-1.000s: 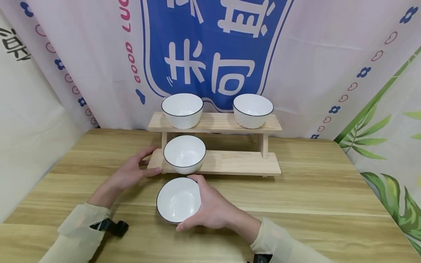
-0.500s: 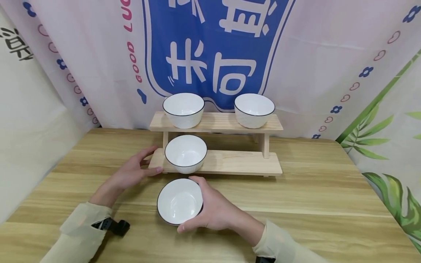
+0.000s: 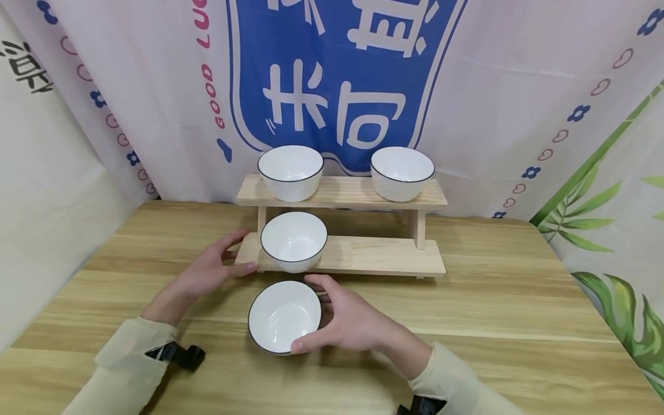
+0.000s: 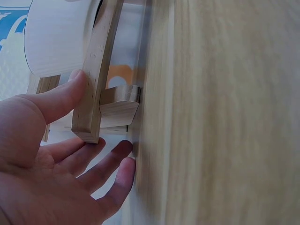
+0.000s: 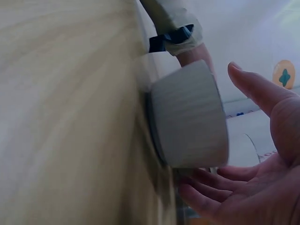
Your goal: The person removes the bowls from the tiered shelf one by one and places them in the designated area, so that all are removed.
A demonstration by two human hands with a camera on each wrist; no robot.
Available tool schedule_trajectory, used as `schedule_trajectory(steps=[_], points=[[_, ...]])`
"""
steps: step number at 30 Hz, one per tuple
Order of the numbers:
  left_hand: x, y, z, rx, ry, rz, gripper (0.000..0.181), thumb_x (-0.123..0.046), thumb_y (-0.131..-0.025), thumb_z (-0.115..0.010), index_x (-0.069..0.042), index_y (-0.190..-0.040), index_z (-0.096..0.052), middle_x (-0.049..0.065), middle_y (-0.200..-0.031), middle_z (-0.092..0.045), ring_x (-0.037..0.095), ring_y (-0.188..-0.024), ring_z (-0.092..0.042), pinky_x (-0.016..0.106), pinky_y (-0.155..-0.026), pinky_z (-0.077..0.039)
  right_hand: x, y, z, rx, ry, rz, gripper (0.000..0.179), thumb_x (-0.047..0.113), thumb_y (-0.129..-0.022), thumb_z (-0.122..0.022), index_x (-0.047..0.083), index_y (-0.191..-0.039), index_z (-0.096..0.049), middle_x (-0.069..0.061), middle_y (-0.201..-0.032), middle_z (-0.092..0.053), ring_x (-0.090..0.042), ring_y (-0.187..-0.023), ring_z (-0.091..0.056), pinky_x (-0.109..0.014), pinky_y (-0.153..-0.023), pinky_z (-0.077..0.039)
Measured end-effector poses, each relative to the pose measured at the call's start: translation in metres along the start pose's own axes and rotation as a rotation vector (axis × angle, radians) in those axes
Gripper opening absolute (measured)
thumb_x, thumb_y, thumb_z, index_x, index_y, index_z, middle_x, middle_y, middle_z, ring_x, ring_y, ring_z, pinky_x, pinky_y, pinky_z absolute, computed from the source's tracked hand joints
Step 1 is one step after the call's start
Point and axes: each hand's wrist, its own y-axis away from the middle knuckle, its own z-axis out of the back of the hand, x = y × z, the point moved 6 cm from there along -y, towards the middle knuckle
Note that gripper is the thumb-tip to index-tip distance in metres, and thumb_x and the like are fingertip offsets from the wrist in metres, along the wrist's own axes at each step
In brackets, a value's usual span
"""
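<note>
A white bowl with a dark rim (image 3: 284, 318) is in front of the two-tier wooden stand (image 3: 381, 256). Beside it is my right hand (image 3: 355, 320), thumb near the rim and fingers behind the bowl's right side. In the right wrist view the thumb stands apart from the bowl (image 5: 190, 117). A dark band shows low on the bowl; I cannot tell whether another bowl sits beneath. My left hand (image 3: 207, 268) touches the left end of the stand's lower board, thumb against the board (image 4: 91, 101), fingers loosely bent around its end.
Another bowl (image 3: 294, 239) sits at the left of the lower board. On the upper board are two more bowls, one left (image 3: 290, 176) and one right (image 3: 402, 176). The wooden table (image 3: 498, 323) extends around the stand, and a printed curtain (image 3: 498, 104) hangs behind.
My right hand has loosened from the front bowl and drawn slightly to the right. The bowl stays about where it was. The left hand keeps its place at the stand.
</note>
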Motion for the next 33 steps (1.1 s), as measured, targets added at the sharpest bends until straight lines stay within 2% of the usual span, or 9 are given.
schedule_trajectory(steps=[4,13,21,29,33], points=[[-0.001,-0.001,-0.001,0.001,0.005,0.004,0.100,-0.032,-0.099,-0.079,-0.010,-0.173,-0.016,0.029,-0.174,-0.026,0.054,-0.153,-0.040,0.070,-0.121,-0.036,0.005,0.003,0.012,0.021,-0.017,0.014,0.100,0.027,-0.082,-0.095,0.003,-0.162,-0.040,-0.013,-0.156,-0.056,-0.030,-0.144,-0.055,-0.050,-0.121,-0.046],[0.000,-0.001,-0.001,0.004,0.003,-0.003,0.100,-0.031,-0.099,-0.079,-0.009,-0.173,-0.016,0.029,-0.175,-0.025,0.055,-0.152,-0.039,0.071,-0.121,-0.035,0.017,0.011,0.038,-0.006,-0.024,0.045,0.091,0.029,-0.086,-0.092,0.002,-0.158,-0.044,-0.015,-0.158,-0.056,-0.036,-0.148,-0.052,-0.055,-0.121,-0.046],[0.001,-0.001,-0.001,0.003,0.001,-0.010,0.099,-0.031,-0.100,-0.079,-0.010,-0.173,-0.017,0.029,-0.174,-0.027,0.054,-0.151,-0.041,0.070,-0.120,-0.038,0.023,0.012,0.051,-0.062,-0.041,0.074,0.091,0.028,-0.086,-0.092,0.005,-0.160,-0.043,-0.014,-0.157,-0.057,-0.038,-0.147,-0.054,-0.055,-0.122,-0.045],[0.001,-0.001,0.000,0.000,-0.004,-0.002,0.099,-0.032,-0.099,-0.079,-0.009,-0.173,-0.016,0.029,-0.174,-0.026,0.054,-0.151,-0.041,0.070,-0.120,-0.038,0.026,0.008,0.059,-0.149,-0.001,0.112,0.093,0.030,-0.084,-0.093,0.011,-0.161,-0.044,-0.013,-0.158,-0.056,-0.033,-0.144,-0.058,-0.051,-0.123,-0.046],[0.001,-0.001,0.000,0.001,-0.004,-0.004,0.100,-0.032,-0.099,-0.079,-0.009,-0.173,-0.016,0.029,-0.174,-0.026,0.054,-0.151,-0.041,0.070,-0.120,-0.038,0.024,0.006,0.064,-0.172,-0.017,0.117,0.094,0.031,-0.085,-0.093,0.012,-0.162,-0.042,-0.014,-0.158,-0.055,-0.034,-0.145,-0.057,-0.053,-0.122,-0.046]])
